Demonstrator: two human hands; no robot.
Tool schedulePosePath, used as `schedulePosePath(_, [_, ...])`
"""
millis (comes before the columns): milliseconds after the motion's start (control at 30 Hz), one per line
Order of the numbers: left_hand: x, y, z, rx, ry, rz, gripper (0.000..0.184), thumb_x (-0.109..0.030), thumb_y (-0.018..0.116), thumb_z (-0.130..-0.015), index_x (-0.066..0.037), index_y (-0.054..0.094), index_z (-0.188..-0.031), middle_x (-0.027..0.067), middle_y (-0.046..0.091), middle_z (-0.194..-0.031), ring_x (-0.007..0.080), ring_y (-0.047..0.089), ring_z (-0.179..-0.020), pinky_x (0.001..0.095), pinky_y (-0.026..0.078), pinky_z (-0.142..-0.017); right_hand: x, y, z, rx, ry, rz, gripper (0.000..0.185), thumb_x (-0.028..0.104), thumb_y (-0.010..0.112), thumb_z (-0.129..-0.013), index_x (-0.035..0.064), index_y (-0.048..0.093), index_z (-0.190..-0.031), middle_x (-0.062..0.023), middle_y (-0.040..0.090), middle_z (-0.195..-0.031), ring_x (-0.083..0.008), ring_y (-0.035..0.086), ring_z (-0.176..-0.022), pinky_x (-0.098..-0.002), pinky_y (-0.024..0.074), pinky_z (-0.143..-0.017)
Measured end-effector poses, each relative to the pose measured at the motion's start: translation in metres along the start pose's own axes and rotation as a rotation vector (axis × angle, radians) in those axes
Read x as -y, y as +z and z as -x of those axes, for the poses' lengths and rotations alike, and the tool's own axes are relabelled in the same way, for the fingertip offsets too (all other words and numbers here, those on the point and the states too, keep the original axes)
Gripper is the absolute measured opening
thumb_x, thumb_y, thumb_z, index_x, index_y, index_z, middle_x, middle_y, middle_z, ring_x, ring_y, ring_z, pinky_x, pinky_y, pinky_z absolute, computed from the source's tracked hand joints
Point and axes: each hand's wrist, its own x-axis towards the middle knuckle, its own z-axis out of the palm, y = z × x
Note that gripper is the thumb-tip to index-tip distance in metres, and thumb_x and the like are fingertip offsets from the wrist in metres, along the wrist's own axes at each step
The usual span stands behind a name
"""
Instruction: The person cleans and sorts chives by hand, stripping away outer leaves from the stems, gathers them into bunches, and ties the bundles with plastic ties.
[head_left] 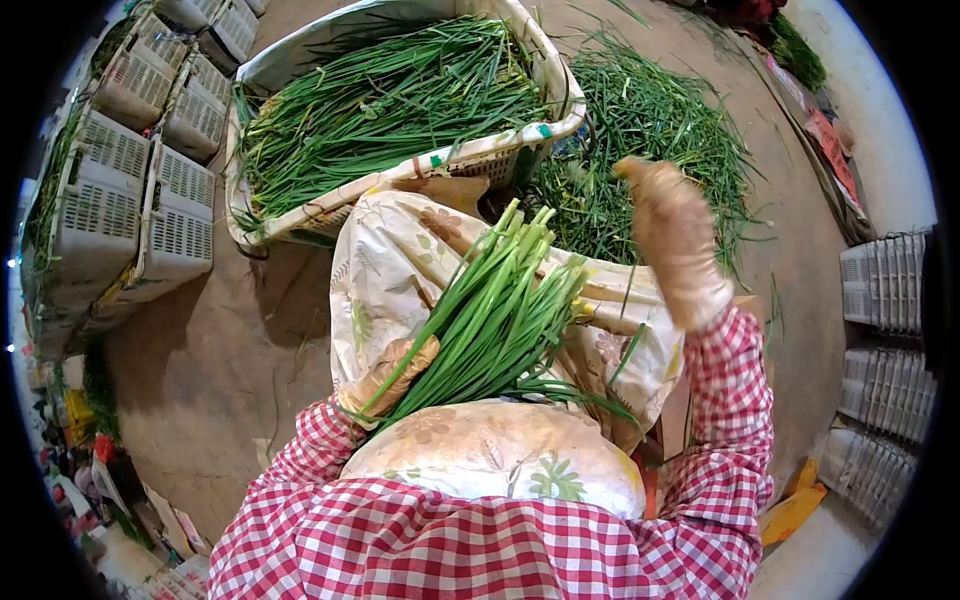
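Observation:
A bunch of garlic chives (500, 310) lies across my lap, its pale cut ends pointing up and away from me. My left hand (392, 378), in a tan glove, is closed around the lower left side of the bunch. Off to the right, my gloved right hand (680, 235) is raised over a loose heap of green leaves (650, 140). Motion smears its fingers, so whether they hold anything is unclear. A flowered, soiled apron (490, 450) covers my lap under the bunch.
Just ahead stands a large white crate (575, 105) full of chives. Stacked white baskets (180, 200) line the left side, and more white crates (880, 375) stand at the right. A yellow bag (795, 510) lies low on the right, on the brown floor (200, 390).

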Motion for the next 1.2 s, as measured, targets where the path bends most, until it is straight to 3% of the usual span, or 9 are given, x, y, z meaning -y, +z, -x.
schedulePosePath(100, [-0.006,-0.002,-0.004,-0.017,-0.034,-0.07,0.037,-0.025,0.046,-0.097,-0.004,0.048,-0.128,0.0054,0.055,-0.121,0.0138,0.052,-0.105,0.0273,0.043,-0.09,0.009,-0.013,-0.019,0.058,0.033,0.101,0.044,0.007,0.062,-0.082,0.0112,0.054,-0.125,-0.0137,0.062,-0.108,-0.0245,0.057,-0.104,-0.0359,0.0464,-0.09])
schedulePosePath(133, [0.008,-0.015,-0.014,0.064,0.48,-0.43,0.037,-0.022,0.044,-0.098,-0.003,0.046,-0.13,0.0096,0.05,-0.127,0.0181,0.05,-0.111,0.0295,0.041,-0.094,0.027,-0.013,-0.019,0.072,-0.031,-0.137,0.048,0.01,0.062,-0.082,0.0122,0.051,-0.129,-0.0135,0.06,-0.114,-0.0265,0.054,-0.111,-0.0371,0.0419,-0.096])
schedulePosePath(233, [0.011,-0.033,-0.015,0.277,0.857,-0.729,0.041,-0.019,0.039,-0.098,-0.001,0.038,-0.135,0.0174,0.037,-0.141,0.0266,0.041,-0.126,0.0347,0.033,-0.104,0.075,-0.016,-0.013,0.348,-0.092,-0.248,0.041,0.031,0.071,-0.076,0.0188,0.062,-0.113,-0.0076,0.059,-0.117,-0.0235,0.047,-0.118,-0.0465,0.0153,-0.108])
schedulePosePath(467, [-0.042,0.022,-0.004,0.243,-0.162,0.394,0.049,-0.034,0.044,-0.097,-0.003,0.04,-0.135,0.0099,0.051,-0.13,0.0145,0.054,-0.111,0.0281,0.044,-0.094,0.087,0.014,0.006,0.373,-0.064,-0.326,0.016,0.017,0.07,-0.074,0.0158,0.067,-0.089,-0.002,0.064,-0.079,-0.0197,0.06,-0.087,-0.0465,0.0255,-0.101])
schedulePosePath(567, [-0.041,0.02,-0.002,0.358,-0.032,0.361,0.06,-0.041,0.052,-0.092,-0.001,0.04,-0.135,0.0096,0.05,-0.13,0.0138,0.051,-0.115,0.0282,0.042,-0.095,0.08,0.027,0.001,0.072,-0.085,-0.27,0.007,0.012,0.066,-0.079,0.0125,0.062,-0.084,-0.0072,0.061,-0.064,-0.0245,0.061,-0.058,-0.0382,0.0487,-0.073])
schedulePosePath(700, [-0.04,0.022,-0.005,0.316,-0.008,0.062,0.081,-0.038,0.073,-0.076,0.001,0.037,-0.137,0.0104,0.047,-0.134,0.0181,0.047,-0.119,0.0325,0.035,-0.103,0.064,0.041,-0.003,0.031,0.31,-0.629,0.006,0.012,0.063,-0.086,0.0071,0.059,-0.085,-0.0078,0.061,-0.063,-0.0142,0.061,-0.054,-0.0292,0.0461,-0.047])
schedulePosePath(1000, [0.032,-0.025,-0.015,0.366,0.036,0.754,0.064,-0.044,0.055,-0.088,-0.007,0.038,-0.137,0.011,0.05,-0.131,0.0208,0.053,-0.114,0.0361,0.043,-0.098,0.009,0.017,-0.011,-0.108,0.245,-0.144,0.037,0.02,0.045,-0.097,0.0034,0.047,-0.129,-0.0103,0.062,-0.113,-0.015,0.061,-0.099,-0.0255,0.0503,-0.082])
schedulePosePath(1100, [0.025,-0.02,-0.017,0.378,0.044,0.757,0.062,-0.045,0.052,-0.09,-0.006,0.039,-0.136,0.0105,0.051,-0.13,0.0199,0.052,-0.115,0.0344,0.042,-0.099,0.057,-0.031,-0.01,0.25,0.628,-1.187,0.036,0.027,0.045,-0.097,0.0042,0.051,-0.124,-0.0125,0.065,-0.107,-0.0126,0.068,-0.071,-0.0166,0.0474,-0.046])
schedulePosePath(1200, [0.009,-0.008,-0.01,0.233,0.071,0.481,0.064,-0.047,0.051,-0.09,-0.006,0.038,-0.137,0.0104,0.049,-0.132,0.0199,0.05,-0.117,0.0344,0.041,-0.1,0.099,-0.044,-0.014,0.561,0.828,-1.002,0.032,0.028,0.056,-0.091,0.0015,0.057,-0.11,-0.0107,0.066,-0.095,-0.0091,0.062,-0.054,-0.0147,0.0415,-0.039])
